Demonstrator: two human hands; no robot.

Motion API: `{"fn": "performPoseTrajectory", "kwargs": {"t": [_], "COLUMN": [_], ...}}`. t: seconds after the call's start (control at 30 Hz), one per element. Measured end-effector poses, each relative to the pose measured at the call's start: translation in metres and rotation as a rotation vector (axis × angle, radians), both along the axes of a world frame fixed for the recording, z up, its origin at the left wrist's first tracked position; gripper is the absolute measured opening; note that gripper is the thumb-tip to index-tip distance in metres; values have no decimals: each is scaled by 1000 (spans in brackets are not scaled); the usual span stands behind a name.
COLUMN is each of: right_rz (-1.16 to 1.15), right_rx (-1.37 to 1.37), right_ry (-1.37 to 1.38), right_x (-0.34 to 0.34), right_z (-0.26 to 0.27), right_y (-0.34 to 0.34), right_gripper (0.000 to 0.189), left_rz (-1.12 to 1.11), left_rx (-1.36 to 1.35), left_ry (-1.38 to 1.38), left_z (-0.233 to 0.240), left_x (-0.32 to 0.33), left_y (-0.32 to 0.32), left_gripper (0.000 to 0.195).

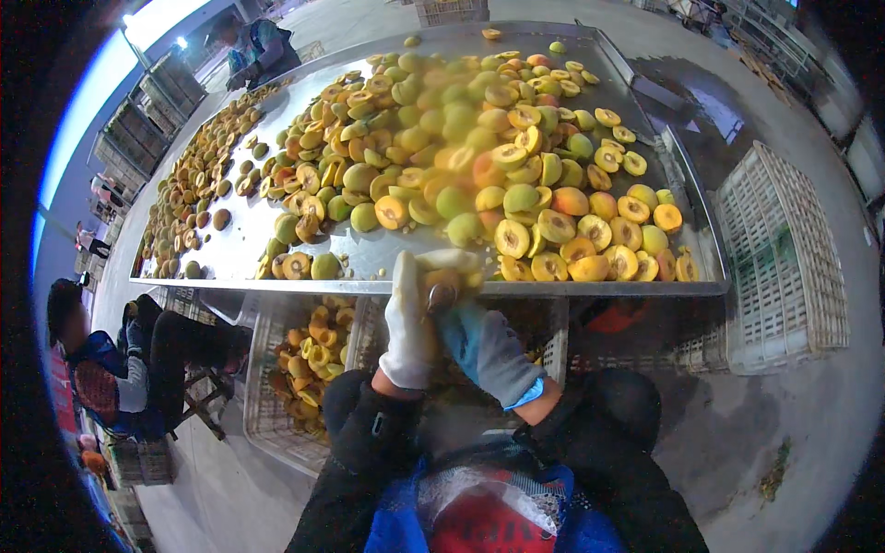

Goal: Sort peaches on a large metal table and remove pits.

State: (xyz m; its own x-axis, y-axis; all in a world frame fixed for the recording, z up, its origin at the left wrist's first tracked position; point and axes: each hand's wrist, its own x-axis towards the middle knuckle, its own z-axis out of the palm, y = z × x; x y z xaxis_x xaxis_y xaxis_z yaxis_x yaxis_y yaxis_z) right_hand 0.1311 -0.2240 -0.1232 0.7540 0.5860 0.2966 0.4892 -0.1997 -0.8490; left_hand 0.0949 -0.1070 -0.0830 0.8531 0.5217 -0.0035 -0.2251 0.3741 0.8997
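Observation:
In a white glove, my left hand (413, 325) is at the near edge of a metal table (359, 243), its fingers around a peach half (442, 278). My right hand (484, 345), in a grey and blue glove, meets it from the right. A small rounded metal tool end (441, 297) shows between the hands, against the fruit; its handle is hidden in my right hand. Halved yellow peaches (511, 238), many with brown pit hollows or pits, are heaped on the table. Part of the heap's middle is blurred.
Below the table edge stands a plastic crate (259, 387) of pitted halves, with another partly hidden behind my hands. A white crate (785, 276) stands at the right. One person (117, 373) sits at the left; another (259, 52) works at the table's far left, near browner fruit (200, 166).

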Motion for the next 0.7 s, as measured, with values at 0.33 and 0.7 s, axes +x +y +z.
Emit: {"fn": "performPoseTrajectory", "kwargs": {"t": [0.33,0.7], "right_rz": [129,148], "right_rx": [-226,47], "right_ry": [23,-410], "right_x": [2,4], "right_z": [-27,-62], "right_y": [-9,-8], "right_gripper": [23,33], "left_rz": [-313,-170], "left_rx": [38,306], "left_ry": [162,179], "left_z": [-2,2], "left_x": [-2,2], "left_y": [25,14], "left_gripper": [58,67]}}
